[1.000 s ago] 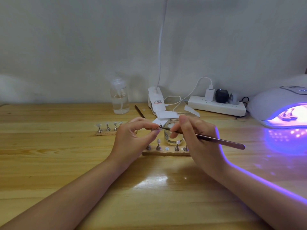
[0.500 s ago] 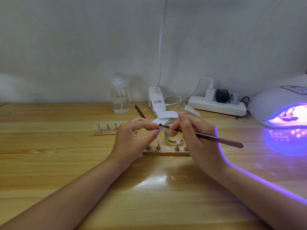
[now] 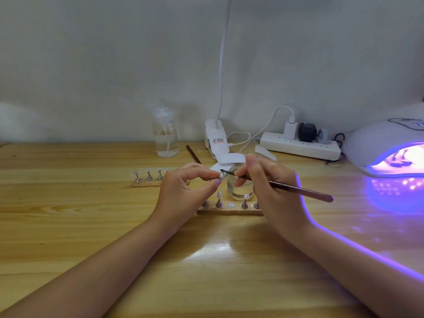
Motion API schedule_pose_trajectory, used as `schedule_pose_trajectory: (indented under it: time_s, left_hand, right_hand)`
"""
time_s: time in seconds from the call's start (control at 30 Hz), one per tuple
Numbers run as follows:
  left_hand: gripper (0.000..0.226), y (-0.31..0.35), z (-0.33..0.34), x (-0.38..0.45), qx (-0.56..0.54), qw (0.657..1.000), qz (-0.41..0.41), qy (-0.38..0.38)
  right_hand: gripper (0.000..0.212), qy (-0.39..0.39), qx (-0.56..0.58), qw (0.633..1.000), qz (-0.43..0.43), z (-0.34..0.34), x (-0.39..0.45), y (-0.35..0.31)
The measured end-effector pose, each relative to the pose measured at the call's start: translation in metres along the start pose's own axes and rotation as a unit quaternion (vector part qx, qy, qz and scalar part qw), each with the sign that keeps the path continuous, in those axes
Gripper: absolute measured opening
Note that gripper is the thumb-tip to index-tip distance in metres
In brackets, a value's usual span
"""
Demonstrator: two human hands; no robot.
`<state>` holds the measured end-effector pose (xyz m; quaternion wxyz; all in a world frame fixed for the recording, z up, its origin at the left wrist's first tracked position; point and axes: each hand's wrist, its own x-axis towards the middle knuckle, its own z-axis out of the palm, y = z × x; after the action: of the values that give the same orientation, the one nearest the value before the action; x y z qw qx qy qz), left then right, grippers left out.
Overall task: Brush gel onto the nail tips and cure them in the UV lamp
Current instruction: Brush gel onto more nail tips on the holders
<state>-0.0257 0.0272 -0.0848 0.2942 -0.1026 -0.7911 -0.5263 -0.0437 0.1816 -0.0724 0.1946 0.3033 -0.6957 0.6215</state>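
My left hand (image 3: 185, 191) pinches a small nail tip on its metal stand (image 3: 220, 176) between thumb and forefinger, above the table. My right hand (image 3: 273, 189) grips a thin brush (image 3: 300, 190), and its dark bristle end touches the nail tip. Below the hands lies a wooden strip (image 3: 229, 211) with several more nail tips on stands. A small glass jar of clear gel (image 3: 239, 187) stands just behind that strip. The white UV lamp (image 3: 376, 143) glows violet at the far right, with nail stands inside it.
A second wooden strip of nail tips (image 3: 149, 177) lies left of my hands. Behind stand a clear pump bottle (image 3: 165, 138), a white clip lamp (image 3: 216, 141), a spare brush (image 3: 193, 154) and a white power strip (image 3: 298, 145) with plugs. Violet light spills over the wooden table (image 3: 68, 214).
The brush tip has moved slightly along the nail tip, and its handle end has dipped a little. Both hands stay in the same place.
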Motion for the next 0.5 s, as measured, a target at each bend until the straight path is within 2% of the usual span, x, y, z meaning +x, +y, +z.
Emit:
schedule_pose_trajectory:
  time_s: [0.17, 0.27, 0.4, 0.5]
  left_hand:
    - [0.017, -0.0001, -0.0006, -0.0005, 0.003, 1.0, 0.001, 0.0]
    - [0.019, -0.0001, -0.0008, -0.0004, 0.002, 1.0, 0.003, 0.004]
    - [0.018, -0.0001, 0.0001, 0.0006, 0.007, 1.0, 0.003, 0.007]
    - [0.017, -0.0003, 0.0004, 0.0006, 0.002, 1.0, -0.001, 0.005]
  right_hand:
    - [0.039, 0.007, 0.058, 0.998, 0.016, -0.0009, -0.0015, -0.0015]
    - [0.037, 0.02, 0.069, 0.997, 0.01, -0.001, -0.0012, -0.0006]
    - [0.033, 0.011, 0.02, 1.0, -0.011, -0.0013, 0.001, -0.0003]
    - [0.03, -0.001, 0.001, 1.0, 0.007, 0.0, 0.0002, -0.0021]
